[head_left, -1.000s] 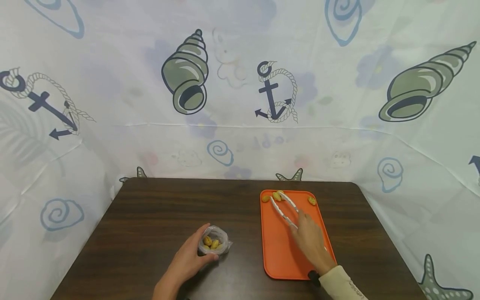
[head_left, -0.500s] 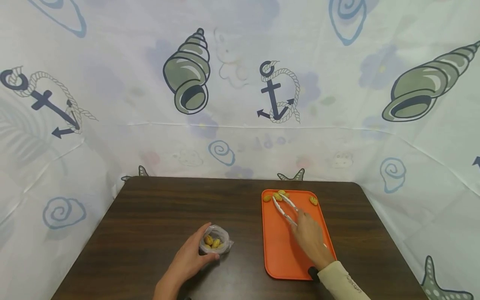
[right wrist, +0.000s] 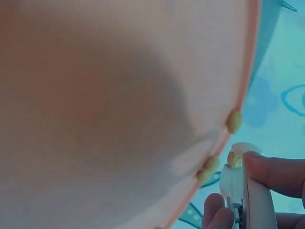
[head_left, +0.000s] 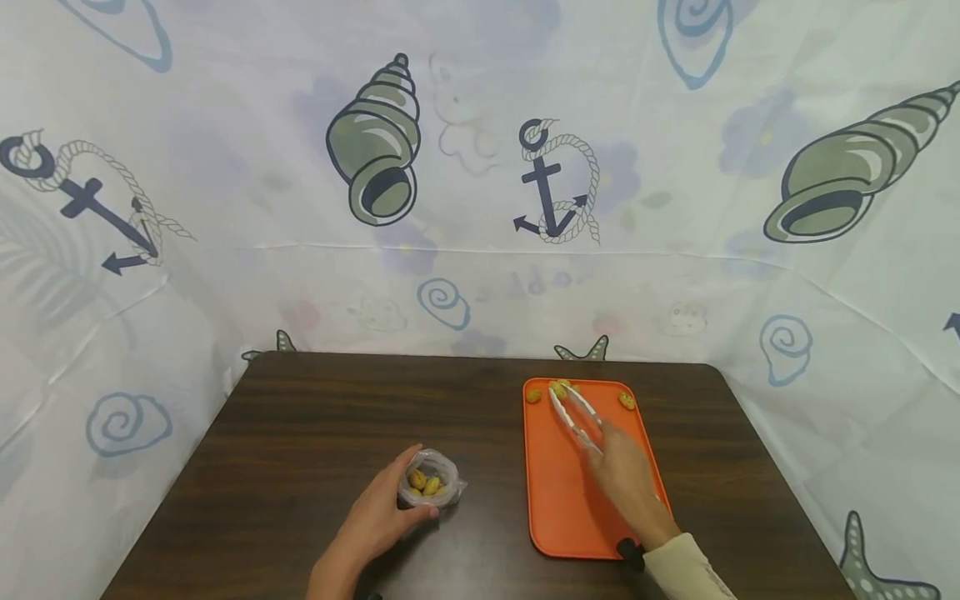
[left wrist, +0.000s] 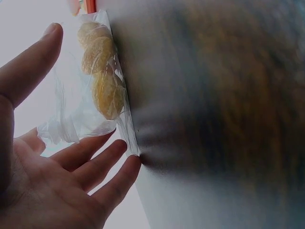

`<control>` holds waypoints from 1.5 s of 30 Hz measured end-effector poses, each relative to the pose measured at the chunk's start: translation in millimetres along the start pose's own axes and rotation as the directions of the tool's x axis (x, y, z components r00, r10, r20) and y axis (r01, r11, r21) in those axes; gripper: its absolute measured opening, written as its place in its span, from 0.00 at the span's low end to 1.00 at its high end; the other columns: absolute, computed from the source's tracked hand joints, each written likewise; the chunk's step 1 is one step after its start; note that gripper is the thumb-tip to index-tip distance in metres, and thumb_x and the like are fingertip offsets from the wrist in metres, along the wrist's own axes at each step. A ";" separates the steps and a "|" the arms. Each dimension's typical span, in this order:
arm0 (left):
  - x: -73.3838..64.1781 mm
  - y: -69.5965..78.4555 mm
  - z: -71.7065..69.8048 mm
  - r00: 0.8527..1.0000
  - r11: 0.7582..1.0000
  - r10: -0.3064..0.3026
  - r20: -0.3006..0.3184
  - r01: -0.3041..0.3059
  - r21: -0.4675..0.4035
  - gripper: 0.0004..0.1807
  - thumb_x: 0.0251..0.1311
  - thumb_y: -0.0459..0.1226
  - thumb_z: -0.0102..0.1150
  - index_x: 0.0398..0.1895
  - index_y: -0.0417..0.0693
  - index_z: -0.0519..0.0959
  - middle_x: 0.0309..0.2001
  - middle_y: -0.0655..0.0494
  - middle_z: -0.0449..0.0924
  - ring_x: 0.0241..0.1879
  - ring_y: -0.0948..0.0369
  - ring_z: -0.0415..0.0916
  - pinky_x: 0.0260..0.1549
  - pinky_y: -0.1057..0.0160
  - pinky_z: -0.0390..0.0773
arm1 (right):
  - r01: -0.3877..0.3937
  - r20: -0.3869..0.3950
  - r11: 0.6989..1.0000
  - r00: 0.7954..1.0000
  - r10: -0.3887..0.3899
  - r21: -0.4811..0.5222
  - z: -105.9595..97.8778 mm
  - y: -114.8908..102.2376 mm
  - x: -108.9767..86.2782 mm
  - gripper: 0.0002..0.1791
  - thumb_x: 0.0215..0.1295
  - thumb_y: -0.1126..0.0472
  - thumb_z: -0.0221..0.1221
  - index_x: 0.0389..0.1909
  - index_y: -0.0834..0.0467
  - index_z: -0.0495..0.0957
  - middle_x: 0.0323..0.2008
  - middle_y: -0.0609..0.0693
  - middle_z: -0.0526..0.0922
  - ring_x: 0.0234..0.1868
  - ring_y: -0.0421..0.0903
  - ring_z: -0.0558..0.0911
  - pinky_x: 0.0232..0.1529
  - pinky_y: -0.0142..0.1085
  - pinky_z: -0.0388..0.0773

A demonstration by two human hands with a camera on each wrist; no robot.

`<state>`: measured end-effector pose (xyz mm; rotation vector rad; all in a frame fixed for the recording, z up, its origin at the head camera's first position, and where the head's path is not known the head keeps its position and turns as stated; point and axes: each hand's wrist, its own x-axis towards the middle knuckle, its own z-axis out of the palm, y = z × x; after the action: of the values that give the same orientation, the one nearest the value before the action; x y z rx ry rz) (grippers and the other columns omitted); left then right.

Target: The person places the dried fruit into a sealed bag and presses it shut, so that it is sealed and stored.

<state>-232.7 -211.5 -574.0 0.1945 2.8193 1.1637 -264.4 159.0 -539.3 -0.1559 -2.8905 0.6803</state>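
My left hand [head_left: 382, 508] curves round a small clear plastic bag [head_left: 450, 495] on the table, thumb and fingers on opposite sides. Inside lie several yellow-brown oval pieces [left wrist: 107, 95], whose kind I cannot tell. In the right wrist view my right hand [right wrist: 274, 176] grips white-tipped tongs [right wrist: 232, 186] between thumb and fingers. Their tips reach to the far edge of the orange tray [head_left: 562, 500], around one yellow piece [right wrist: 233, 159]. Other such pieces sit along that edge, one at the left corner [head_left: 533, 396] and one at the right [head_left: 627, 401].
Tray and bag rest on a dark brown wood-grain table [head_left: 337, 400], the bag left of the tray. A white cloth [head_left: 480, 308] printed with shells and anchors hangs behind and at the sides. A dark strap-like item [head_left: 630, 552] is at my right wrist.
The tongs' tips have drawn closer together around a piece at the tray's far edge, and my right hand has shifted slightly right. The left hand and bag keep their place.
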 end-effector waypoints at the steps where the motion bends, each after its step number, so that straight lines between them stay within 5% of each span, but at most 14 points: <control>1: 0.2 0.1 -0.2 1.000 1.000 0.000 0.000 0.000 -0.002 0.54 0.51 0.51 0.80 0.80 0.62 0.60 0.73 0.46 0.71 0.71 0.42 0.70 0.63 0.32 0.71 | 0.000 -0.002 1.000 1.000 0.000 0.019 -2.6 -0.9 -0.6 0.26 0.65 0.61 0.69 0.60 0.69 0.77 0.42 0.62 0.87 0.32 0.51 0.82 0.33 0.47 0.81; 5: 0.8 -0.2 -0.1 1.000 1.000 -0.004 0.000 0.004 -0.001 0.54 0.51 0.51 0.80 0.80 0.63 0.60 0.73 0.46 0.71 0.71 0.42 0.70 0.63 0.32 0.71 | 0.007 -0.020 0.998 1.000 -0.005 0.061 -12.4 -4.9 -4.8 0.32 0.63 0.59 0.71 0.65 0.69 0.76 0.49 0.66 0.87 0.37 0.54 0.85 0.34 0.49 0.82; 10: 0.4 -0.7 0.0 1.000 1.000 -0.009 0.006 0.009 0.000 0.54 0.51 0.51 0.80 0.80 0.63 0.60 0.74 0.46 0.70 0.71 0.41 0.69 0.63 0.31 0.71 | 0.020 -0.021 0.999 1.000 -0.020 0.044 -20.4 -9.8 -15.2 0.27 0.63 0.57 0.72 0.60 0.66 0.79 0.49 0.63 0.87 0.34 0.52 0.84 0.32 0.48 0.80; 22: -0.3 -0.7 -0.1 1.000 1.000 -0.018 0.007 0.018 -0.003 0.54 0.51 0.51 0.80 0.80 0.64 0.60 0.73 0.46 0.71 0.70 0.42 0.70 0.61 0.32 0.72 | 0.127 -0.101 0.992 0.987 -0.124 0.024 -26.5 -21.6 -33.5 0.22 0.57 0.57 0.76 0.47 0.63 0.80 0.41 0.60 0.88 0.33 0.52 0.85 0.30 0.48 0.80; 45: -0.3 1.1 -0.3 1.000 1.000 -0.011 0.008 0.011 -0.002 0.54 0.51 0.51 0.80 0.80 0.65 0.60 0.72 0.45 0.72 0.69 0.42 0.71 0.60 0.32 0.73 | 0.150 -0.110 0.987 0.984 -0.143 0.056 -38.3 -47.0 -58.4 0.21 0.57 0.57 0.76 0.48 0.57 0.81 0.29 0.48 0.82 0.24 0.38 0.73 0.24 0.35 0.67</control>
<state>-232.4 -211.0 -573.1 0.1829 2.8087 1.1609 -203.0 125.6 -492.5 0.0286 -2.7425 0.7136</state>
